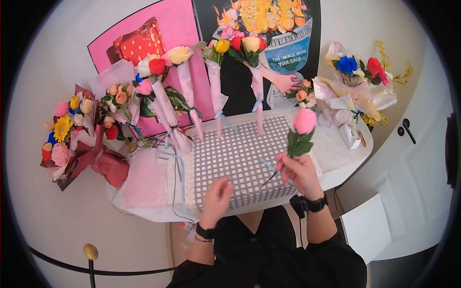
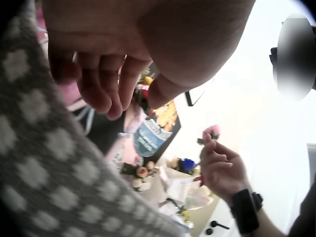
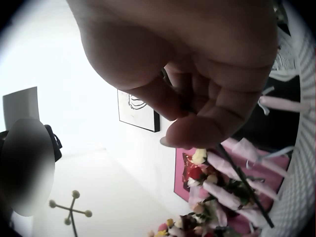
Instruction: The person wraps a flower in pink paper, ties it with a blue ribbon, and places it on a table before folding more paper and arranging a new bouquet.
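Observation:
My right hand (image 1: pixel 301 175) pinches the dark stem of a pink artificial rose (image 1: pixel 305 122) just below its green leaves (image 1: pixel 300 143). The bloom points up and away from me, and the bare lower stem (image 3: pixel 245 185) sticks out past the fingers. Over the near part of the grey-and-white checked cloth (image 1: pixel 230 163), my left hand (image 1: pixel 217 198) hovers with loosely bent fingers and nothing in them. A light blue ribbon (image 1: pixel 267 165) lies on the cloth beside the right hand.
Several wrapped bouquets lean along the back; one with a sunflower (image 1: pixel 63 128) stands far left, another with a blue rose (image 1: pixel 346 65) at right. Pink wrapping sheets (image 1: pixel 144 180) lie on the left of the table. A white box (image 1: pixel 350 137) and scissors (image 1: pixel 362 138) sit near the right edge.

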Available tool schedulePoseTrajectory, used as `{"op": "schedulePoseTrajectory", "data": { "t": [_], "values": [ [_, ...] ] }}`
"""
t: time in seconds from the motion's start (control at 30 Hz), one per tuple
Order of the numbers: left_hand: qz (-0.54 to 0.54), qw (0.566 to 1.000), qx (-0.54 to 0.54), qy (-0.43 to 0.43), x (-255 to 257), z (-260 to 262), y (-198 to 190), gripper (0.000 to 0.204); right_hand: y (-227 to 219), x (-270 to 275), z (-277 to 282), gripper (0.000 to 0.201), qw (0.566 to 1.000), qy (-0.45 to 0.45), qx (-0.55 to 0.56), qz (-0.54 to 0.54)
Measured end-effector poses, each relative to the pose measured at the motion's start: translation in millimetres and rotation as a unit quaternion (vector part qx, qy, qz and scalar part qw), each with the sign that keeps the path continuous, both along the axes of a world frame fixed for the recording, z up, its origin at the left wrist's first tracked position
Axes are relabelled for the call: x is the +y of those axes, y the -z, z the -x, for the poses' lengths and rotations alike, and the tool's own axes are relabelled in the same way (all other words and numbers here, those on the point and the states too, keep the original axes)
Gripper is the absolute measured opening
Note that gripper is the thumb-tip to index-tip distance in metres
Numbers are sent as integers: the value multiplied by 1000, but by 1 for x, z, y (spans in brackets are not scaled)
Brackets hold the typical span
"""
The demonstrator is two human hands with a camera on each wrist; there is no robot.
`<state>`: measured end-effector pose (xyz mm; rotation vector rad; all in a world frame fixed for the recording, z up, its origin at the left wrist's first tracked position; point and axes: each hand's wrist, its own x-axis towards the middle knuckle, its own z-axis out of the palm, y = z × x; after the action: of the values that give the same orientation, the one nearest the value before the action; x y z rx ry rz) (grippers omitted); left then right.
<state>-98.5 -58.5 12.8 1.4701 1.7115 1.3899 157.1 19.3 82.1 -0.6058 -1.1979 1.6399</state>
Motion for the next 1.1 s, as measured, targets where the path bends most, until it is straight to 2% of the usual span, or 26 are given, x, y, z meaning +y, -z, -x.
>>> {"op": "schedulePoseTrajectory", "data": {
  "t": [0.03,0.07,0.1,0.13,0.17,0.2,0.27,0.3,0.37,0.4,0.47,0.5,0.57,0.6,0.67,0.7,0.77,0.8,0.87,0.9,0.93,1.0,1.07,1.1],
  "values": [
    [-24,996,-29,84,-2,-15,-8,20,-2,-7,5,22,998,-62,13,1],
    [-48,983,-58,168,-4,-25,-11,22,-3,-11,10,22,998,-64,12,3],
    [-46,983,-60,166,-7,-30,-11,22,-3,-14,14,22,992,-122,18,-11],
    [-13,957,-130,260,-9,-35,-10,24,-3,-16,16,22,983,-180,23,-26],
    [19,915,-197,351,-10,-37,-10,26,2,-13,17,22,978,-201,18,-44],
    [19,915,-198,351,-11,-38,-12,26,4,-10,16,22,979,-200,18,-44],
    [89,889,-228,387,-15,-40,-14,27,8,-8,15,25,965,-256,34,-45],
    [92,888,-230,387,-15,-41,-13,27,5,-10,17,25,966,-255,34,-41],
    [91,925,-212,303,-10,-43,-11,25,-6,-12,27,32,994,-77,-74,-17],
    [91,925,-212,302,-10,-44,-12,25,-3,-11,28,32,994,-78,-74,-17],
    [23,985,-57,162,-10,-50,-13,21,7,-12,32,45,989,91,-107,-33],
    [22,985,-57,160,-8,-52,-11,21,7,-14,31,54,987,121,-101,-31],
    [-103,987,89,80,-4,-56,-3,17,14,-16,30,51,986,119,-108,-41],
    [-102,988,89,81,-2,-55,-1,17,18,-18,29,48,985,120,-115,-49],
    [-207,958,191,53,3,-63,3,18,23,-24,31,44,982,154,-103,-33],
    [-209,958,186,67,4,-65,4,18,24,-26,32,40,978,185,-92,-22],
    [-228,940,252,43,4,-67,8,19,30,-24,29,35,974,210,-88,-13],
    [-234,939,241,68,4,-70,8,19,34,-23,25,30,973,215,-79,-6],
    [-209,949,215,96,6,-74,4,17,41,-19,16,25,968,238,-46,-59],
    [-214,948,208,115,7,-75,4,17,33,-22,11,18,967,248,-31,-56],
    [-178,957,184,136,8,-76,6,17,34,-22,4,18,962,264,-34,-55],
    [-142,963,159,165,10,-83,4,17,33,-22,-7,14,979,200,-28,-40],
    [-74,979,76,172,9,-87,2,15,22,-30,-18,15,972,227,-51,-26],
    [-73,979,76,174,11,-87,3,15,16,-32,-36,16,937,203,-253,-130]
  ]
}}
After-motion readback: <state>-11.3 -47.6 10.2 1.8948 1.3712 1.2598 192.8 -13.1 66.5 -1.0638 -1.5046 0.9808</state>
